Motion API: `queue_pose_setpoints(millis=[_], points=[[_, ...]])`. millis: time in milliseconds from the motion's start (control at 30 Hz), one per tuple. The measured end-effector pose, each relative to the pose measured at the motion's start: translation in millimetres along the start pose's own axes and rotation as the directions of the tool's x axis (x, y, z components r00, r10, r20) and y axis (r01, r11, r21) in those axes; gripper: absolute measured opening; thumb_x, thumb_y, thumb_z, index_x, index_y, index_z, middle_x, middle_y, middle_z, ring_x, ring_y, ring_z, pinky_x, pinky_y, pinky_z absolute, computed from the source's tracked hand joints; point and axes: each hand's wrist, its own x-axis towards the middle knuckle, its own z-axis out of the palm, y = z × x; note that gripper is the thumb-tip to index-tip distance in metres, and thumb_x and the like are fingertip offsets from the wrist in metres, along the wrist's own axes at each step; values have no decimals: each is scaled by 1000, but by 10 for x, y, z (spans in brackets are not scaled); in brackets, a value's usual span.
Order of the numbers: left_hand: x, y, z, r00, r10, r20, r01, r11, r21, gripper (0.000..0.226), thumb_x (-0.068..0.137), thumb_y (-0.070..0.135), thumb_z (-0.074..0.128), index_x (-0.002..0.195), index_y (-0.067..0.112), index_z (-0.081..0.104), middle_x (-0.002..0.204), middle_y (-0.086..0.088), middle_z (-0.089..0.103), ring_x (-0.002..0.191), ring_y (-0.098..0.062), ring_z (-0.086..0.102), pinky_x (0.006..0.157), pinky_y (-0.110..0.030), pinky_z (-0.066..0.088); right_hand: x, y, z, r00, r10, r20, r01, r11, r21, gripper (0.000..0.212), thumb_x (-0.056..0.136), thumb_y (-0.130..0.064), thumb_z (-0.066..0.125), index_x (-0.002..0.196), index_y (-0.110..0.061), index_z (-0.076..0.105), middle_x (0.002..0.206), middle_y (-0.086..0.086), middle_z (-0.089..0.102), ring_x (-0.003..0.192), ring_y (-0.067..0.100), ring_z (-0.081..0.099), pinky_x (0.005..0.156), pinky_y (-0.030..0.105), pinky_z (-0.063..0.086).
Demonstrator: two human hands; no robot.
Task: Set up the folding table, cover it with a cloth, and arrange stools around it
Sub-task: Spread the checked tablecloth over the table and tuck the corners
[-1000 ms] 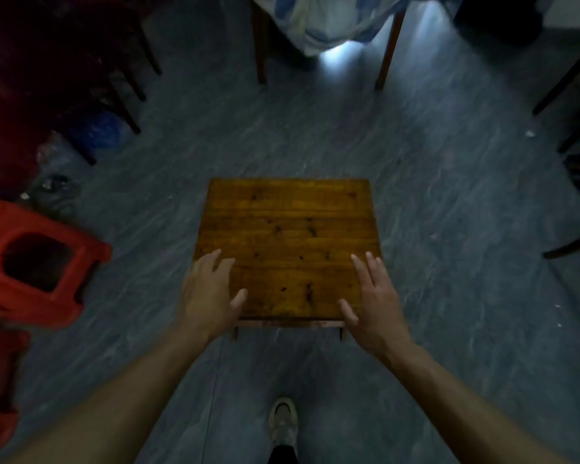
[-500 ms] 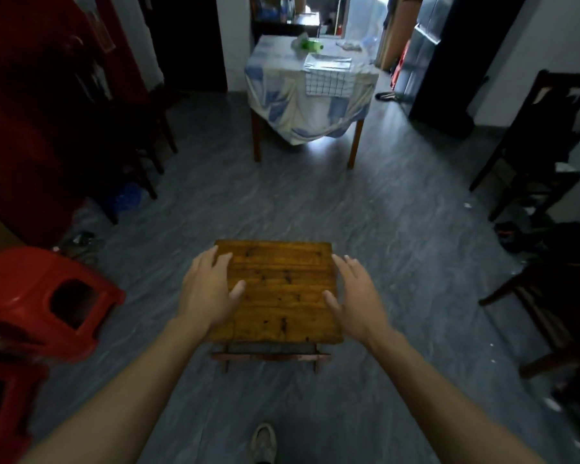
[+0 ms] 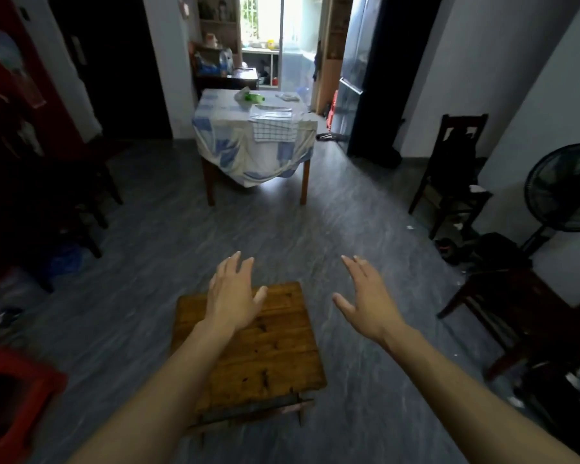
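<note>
A small wooden folding table (image 3: 268,356) stands low on the grey floor in front of me, its brown slatted top level. My left hand (image 3: 233,293) hovers open over the table's far edge, fingers spread, holding nothing. My right hand (image 3: 365,296) is open too, in the air to the right of the table and off its top. A red plastic stool (image 3: 10,396) stands at the lower left. On a bigger table further back, draped in a white and blue cloth (image 3: 248,152), lies a folded checked cloth (image 3: 273,127).
Dark wooden chairs (image 3: 449,182) and a black standing fan (image 3: 563,192) line the right wall. More dark chairs (image 3: 81,195) stand at the left, by a red door. A dark stool or low table (image 3: 516,296) sits at the right. Grey floor stretches between the two tables.
The view has tilted up from the floor to the room. Both hands have lifted off the small table's top and moved forward, the right one going beyond its right edge.
</note>
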Motion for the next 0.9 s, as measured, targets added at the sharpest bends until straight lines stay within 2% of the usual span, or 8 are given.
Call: queue_pose_setpoints(millis=[100, 167, 233, 567, 700, 900], points=[[243, 58, 58, 999, 50, -3, -51, 998, -38, 68, 90, 47, 58, 148, 22, 32, 158, -6, 24, 144, -25, 20, 115, -45, 29, 75, 92, -89, 999, 42, -32, -44, 998, -51, 72, 91, -43, 62, 151, -21, 30, 153, 3, 34, 143, 22, 29, 118, 37, 28], [377, 155, 118, 996, 87, 10, -86, 995, -53, 66, 90, 46, 57, 147, 23, 34, 157, -4, 27, 143, -24, 23, 115, -45, 29, 107, 176, -181, 996, 24, -89, -35, 991, -127, 67, 89, -43, 63, 146, -20, 37, 142, 1, 43, 133, 21, 40, 111, 34, 36], [474, 302, 173, 992, 121, 19, -120, 992, -48, 64, 90, 47, 56, 146, 24, 36, 155, -3, 30, 142, -24, 25, 113, -44, 30, 122, 271, -295, 992, 15, -129, -39, 981, -190, 66, 87, -43, 65, 144, -20, 40, 137, 1, 46, 127, 20, 43, 108, 32, 37], [1078, 1467, 495, 952, 303, 43, -305, 951, 47, 64, 90, 47, 56, 146, 25, 36, 154, -3, 30, 141, -24, 25, 110, -48, 33, 322, 1049, -915, 977, 111, -184, -148, 968, -201, 73, 91, -47, 60, 153, -23, 28, 155, 5, 31, 144, 23, 27, 117, 41, 28], [1318, 2113, 721, 954, 298, 43, -300, 952, 55, 63, 90, 46, 57, 145, 25, 35, 156, -5, 24, 143, -26, 20, 104, -53, 37, 457, 1634, -1156, 974, 121, -189, -159, 967, -197, 74, 93, -47, 57, 154, -23, 24, 159, 8, 24, 146, 26, 21, 119, 43, 23], [1706, 3073, 1013, 956, 289, 41, -292, 952, 91, 63, 91, 48, 55, 145, 25, 34, 157, -7, 22, 143, -28, 20, 105, -54, 36, 773, 2646, -1605, 972, 144, -184, -178, 966, -189, 74, 95, -47, 54, 156, -24, 18, 162, 8, 16, 150, 28, 12, 121, 47, 14]])
